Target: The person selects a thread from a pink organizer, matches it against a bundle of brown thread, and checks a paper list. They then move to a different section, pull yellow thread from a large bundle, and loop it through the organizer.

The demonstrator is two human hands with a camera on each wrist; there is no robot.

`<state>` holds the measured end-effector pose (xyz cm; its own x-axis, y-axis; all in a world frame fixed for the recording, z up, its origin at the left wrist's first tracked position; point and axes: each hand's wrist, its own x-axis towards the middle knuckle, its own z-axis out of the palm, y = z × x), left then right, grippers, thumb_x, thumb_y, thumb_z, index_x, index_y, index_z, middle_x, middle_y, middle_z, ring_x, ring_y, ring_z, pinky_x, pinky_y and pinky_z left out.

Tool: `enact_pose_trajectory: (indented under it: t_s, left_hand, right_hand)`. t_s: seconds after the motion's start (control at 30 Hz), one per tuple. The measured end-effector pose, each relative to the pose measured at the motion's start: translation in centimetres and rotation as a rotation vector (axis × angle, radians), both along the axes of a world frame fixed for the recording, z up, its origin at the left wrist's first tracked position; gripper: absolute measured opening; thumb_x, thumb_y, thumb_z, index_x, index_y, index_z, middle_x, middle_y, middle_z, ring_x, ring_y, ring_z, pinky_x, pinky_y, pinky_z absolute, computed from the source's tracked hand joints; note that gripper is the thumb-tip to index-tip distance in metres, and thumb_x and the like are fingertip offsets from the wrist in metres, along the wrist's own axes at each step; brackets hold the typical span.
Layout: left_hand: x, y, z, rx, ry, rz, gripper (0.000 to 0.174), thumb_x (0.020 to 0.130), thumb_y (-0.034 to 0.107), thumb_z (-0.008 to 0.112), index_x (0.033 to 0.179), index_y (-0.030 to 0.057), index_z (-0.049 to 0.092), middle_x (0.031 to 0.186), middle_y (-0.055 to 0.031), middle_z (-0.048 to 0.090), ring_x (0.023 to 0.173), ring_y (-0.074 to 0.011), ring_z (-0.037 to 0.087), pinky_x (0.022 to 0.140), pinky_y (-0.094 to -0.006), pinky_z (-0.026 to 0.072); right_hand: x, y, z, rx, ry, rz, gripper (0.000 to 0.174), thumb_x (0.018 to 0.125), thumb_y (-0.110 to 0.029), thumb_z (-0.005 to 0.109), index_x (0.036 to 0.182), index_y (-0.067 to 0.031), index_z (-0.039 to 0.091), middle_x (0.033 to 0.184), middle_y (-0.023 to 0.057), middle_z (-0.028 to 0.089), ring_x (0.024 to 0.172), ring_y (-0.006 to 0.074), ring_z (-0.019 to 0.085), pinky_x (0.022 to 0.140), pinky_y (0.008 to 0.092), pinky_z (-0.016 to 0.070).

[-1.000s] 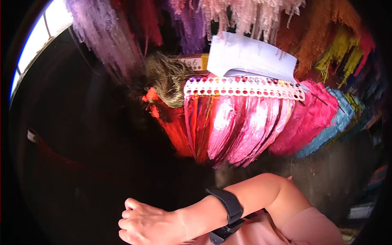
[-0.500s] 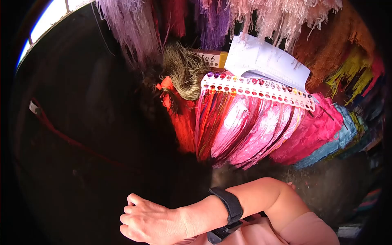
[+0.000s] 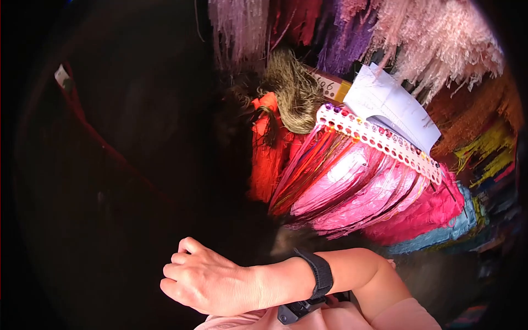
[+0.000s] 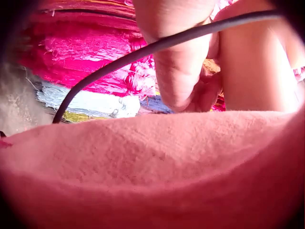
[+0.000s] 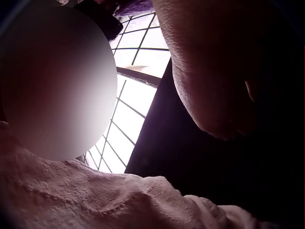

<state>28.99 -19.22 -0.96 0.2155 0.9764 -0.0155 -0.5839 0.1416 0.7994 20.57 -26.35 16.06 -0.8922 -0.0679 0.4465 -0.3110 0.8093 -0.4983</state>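
Note:
Across the bottom of the head view lies the bare right forearm, a black strap [image 3: 320, 275] at its wrist. The right hand [image 3: 213, 279] shows its back, with fingers loosely bent and no object visible in it. In the right wrist view this hand [image 5: 209, 71] is a dark shape. The left hand [image 4: 177, 59] appears in the left wrist view, close beside a bare arm [image 4: 257, 67]; how its fingers meet that arm is unclear. Pink fabric [image 4: 143, 157] covers the lower part there, and a dark cable [image 4: 143, 52] crosses above.
A pink thread bundle [image 3: 352, 192] hangs from a punched white card [image 3: 379, 140], beside white paper [image 3: 388, 104], an olive skein [image 3: 297, 99] and red thread [image 3: 267, 165]. More fibre [image 3: 440, 38] hangs above. A red cord [image 3: 102, 140] lies left. A gridded window [image 5: 128, 109] shows.
The head view has turned: the threads, card and paper have shifted right and tilted, and the window has left that view. The right hand keeps nearly the same pose.

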Motion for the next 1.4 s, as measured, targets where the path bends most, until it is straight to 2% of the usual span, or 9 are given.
enact_pose_trajectory:
  t_s: [0.57, 0.67, 0.93, 1.0, 1.03, 1.13, 1.27, 1.3, 1.4]
  left_hand:
    - [-0.6, 0.0, -0.2, -0.001, -0.073, -0.072, 0.012, 0.076, 0.012, 0.056, 0.084, 0.004, 0.053, 0.081, -0.0034, 0.053, 0.077, -0.014, 0.05, 0.072, -0.0272, 0.0406]
    - [-0.7, 0.0, -0.5, -0.02, -0.076, -0.094, 0.012, 0.076, 0.012, 0.056, 0.084, 0.0039, 0.053, 0.081, -0.0032, 0.053, 0.078, -0.0137, 0.05, 0.072, -0.0269, 0.0406]
    - [-2.6, 0.1, -1.9, -0.074, -0.047, -0.09, 0.011, 0.077, 0.012, 0.056, 0.084, 0.0038, 0.053, 0.081, -0.0026, 0.053, 0.078, -0.0129, 0.05, 0.072, -0.0262, 0.0404]
    - [-5.5, 1.1, -3.7, -0.12, 0.021, 0.01, 0.011, 0.077, 0.012, 0.056, 0.084, 0.0038, 0.053, 0.081, -0.0025, 0.053, 0.078, -0.0127, 0.05, 0.072, -0.026, 0.0403]
    - [-7.7, 2.0, -4.9, -0.179, 0.071, 0.177, 0.011, 0.077, 0.012, 0.056, 0.084, 0.0038, 0.053, 0.081, -0.0024, 0.053, 0.078, -0.0126, 0.05, 0.072, -0.0259, 0.0403]
    - [-15.7, 5.8, -9.4, -0.284, 0.245, 0.897, 0.013, 0.077, 0.011, 0.058, 0.086, 0.0043, 0.052, 0.082, -0.0022, 0.053, 0.077, -0.0123, 0.049, 0.072, -0.0256, 0.0401]
    - [-22.8, 10.6, -10.7, -0.026, 0.672, 1.341, 0.044, 0.069, 0.009, 0.065, 0.108, 0.0003, 0.046, 0.098, -0.0105, 0.053, 0.094, -0.0224, 0.05, 0.083, -0.032, 0.0383]
    - [-23.8, 11.8, -10.7, 0.023, 0.874, 1.411, 0.047, 0.068, 0.009, 0.065, 0.11, -0.0005, 0.046, 0.099, -0.0117, 0.054, 0.095, -0.0236, 0.051, 0.083, -0.0325, 0.0381]
    - [-25.2, 13.6, -9.1, 0.146, 0.699, 0.915, 0.047, 0.065, 0.01, 0.066, 0.108, -0.0015, 0.048, 0.098, -0.013, 0.056, 0.092, -0.0225, 0.053, 0.082, -0.0324, 0.0392]
  right_hand:
    - [-4.8, 0.3, -1.2, -0.179, 0.027, 0.041, 0.011, 0.064, 0.001, 0.048, 0.054, -0.0034, 0.047, 0.055, 0.0083, 0.044, 0.06, 0.0213, 0.046, 0.069, 0.0329, 0.0317]
    - [-5.2, 0.7, -0.9, -0.015, -0.052, 0.036, 0.011, 0.066, -0.009, 0.051, 0.057, -0.0058, 0.046, 0.058, 0.0043, 0.042, 0.062, 0.0176, 0.046, 0.068, 0.0303, 0.0318]
    - [-3.3, 3.9, -1.4, 0.011, 0.031, -0.068, 0.01, 0.064, -0.012, 0.052, 0.059, -0.0074, 0.044, 0.059, 0.003, 0.042, 0.061, 0.0187, 0.046, 0.065, 0.0299, 0.0342]
    - [-0.4, 6.9, -1.8, -0.043, 0.046, -0.122, 0.007, 0.068, -0.011, 0.054, 0.071, -0.0048, 0.053, 0.07, 0.0055, 0.051, 0.068, 0.0207, 0.051, 0.066, 0.0321, 0.0389]
    - [1.5, 8.5, -2.2, -0.029, -0.008, -0.161, 0.009, 0.071, -0.009, 0.056, 0.078, -0.003, 0.057, 0.076, 0.008, 0.056, 0.071, 0.0232, 0.054, 0.064, 0.0338, 0.0422]
    - [6.5, 11.2, -2.5, -0.353, -0.206, -0.591, 0.006, 0.074, -0.002, 0.055, 0.08, 0.0005, 0.057, 0.075, 0.0079, 0.059, 0.07, 0.0167, 0.057, 0.063, 0.0283, 0.0444]
    - [10.3, 12.8, -5.1, -0.414, -0.223, -0.83, 0.008, 0.074, -0.002, 0.055, 0.082, 0.0002, 0.057, 0.076, 0.01, 0.058, 0.07, 0.0187, 0.057, 0.063, 0.026, 0.0438]
    - [10.7, 12.7, -5.4, -0.44, -0.245, -0.867, 0.008, 0.074, -0.002, 0.055, 0.082, 0.0003, 0.057, 0.076, 0.0098, 0.058, 0.071, 0.0183, 0.057, 0.063, 0.0259, 0.0438]
    - [11.0, 12.6, -6.3, -0.329, -0.257, -0.84, 0.008, 0.074, -0.003, 0.055, 0.082, 0.001, 0.057, 0.076, 0.0085, 0.058, 0.07, 0.0162, 0.056, 0.062, 0.0257, 0.0437]
